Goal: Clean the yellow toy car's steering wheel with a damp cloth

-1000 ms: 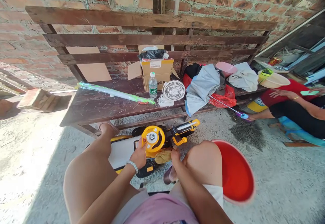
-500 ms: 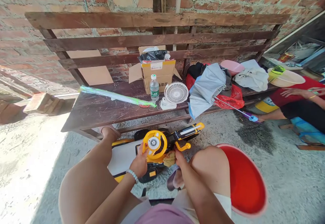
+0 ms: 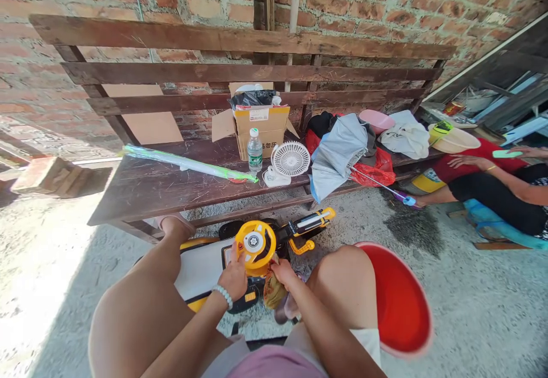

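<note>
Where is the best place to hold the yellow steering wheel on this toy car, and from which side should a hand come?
Take the yellow steering wheel by its thick round rim, at the lower left, coming from the person's side. The wheel tilts up toward the person, so this edge is probably easiest to reach. The left hand is there, while the right hand holds a cloth.

A person's right hand [image 3: 283, 273] moves up from beside the base of a yellow toy steering wheel [image 3: 256, 248] to press against its lower rim, while a crumpled tan cloth [image 3: 274, 290], bunched sideways moments earlier, now droops from the fingers toward the concrete floor [image 3: 471, 286]. The head-worn view swings, sliding the plank bench [image 3: 141, 201] toward the left of frame and tilting it down to the right.
</note>
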Motion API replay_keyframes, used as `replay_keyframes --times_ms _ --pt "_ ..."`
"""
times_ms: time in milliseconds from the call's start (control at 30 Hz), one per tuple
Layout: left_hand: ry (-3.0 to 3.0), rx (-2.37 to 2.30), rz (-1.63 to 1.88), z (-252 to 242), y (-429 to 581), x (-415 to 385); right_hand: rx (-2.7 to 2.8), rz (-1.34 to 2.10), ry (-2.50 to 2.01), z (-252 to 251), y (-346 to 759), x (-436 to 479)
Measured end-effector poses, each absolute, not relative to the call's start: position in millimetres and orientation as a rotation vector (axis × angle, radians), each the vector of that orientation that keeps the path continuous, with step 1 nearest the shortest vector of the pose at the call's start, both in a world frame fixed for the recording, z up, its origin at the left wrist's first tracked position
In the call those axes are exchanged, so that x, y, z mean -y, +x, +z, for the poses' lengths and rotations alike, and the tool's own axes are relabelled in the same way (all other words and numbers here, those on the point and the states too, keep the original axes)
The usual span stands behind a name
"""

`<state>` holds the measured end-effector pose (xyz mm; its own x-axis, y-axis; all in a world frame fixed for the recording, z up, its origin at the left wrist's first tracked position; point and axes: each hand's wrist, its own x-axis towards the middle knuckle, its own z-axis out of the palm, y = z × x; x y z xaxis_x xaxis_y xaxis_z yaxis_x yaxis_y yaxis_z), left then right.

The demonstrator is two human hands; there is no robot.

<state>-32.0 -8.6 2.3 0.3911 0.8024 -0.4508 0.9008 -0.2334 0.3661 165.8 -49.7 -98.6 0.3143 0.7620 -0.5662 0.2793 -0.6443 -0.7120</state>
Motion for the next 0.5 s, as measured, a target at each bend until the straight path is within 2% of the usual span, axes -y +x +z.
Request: replay_keyframes --times_ms 233,400,500 --pt "2.036 -1.475 -0.306 3.0 -29.8 6.1 1.557 1.029 -2.305 -20.1 220.3 37.4" --pt "2.033 -1.472 -0.286 5.4 -30.8 6.0 1.487 0.747 -2.172 33.0 274.1 23.7" --pt "2.042 -1.458 -0.274 5.9 -32.7 6.7 1.438 0.548 -2.074 47.9 297.1 1.4"
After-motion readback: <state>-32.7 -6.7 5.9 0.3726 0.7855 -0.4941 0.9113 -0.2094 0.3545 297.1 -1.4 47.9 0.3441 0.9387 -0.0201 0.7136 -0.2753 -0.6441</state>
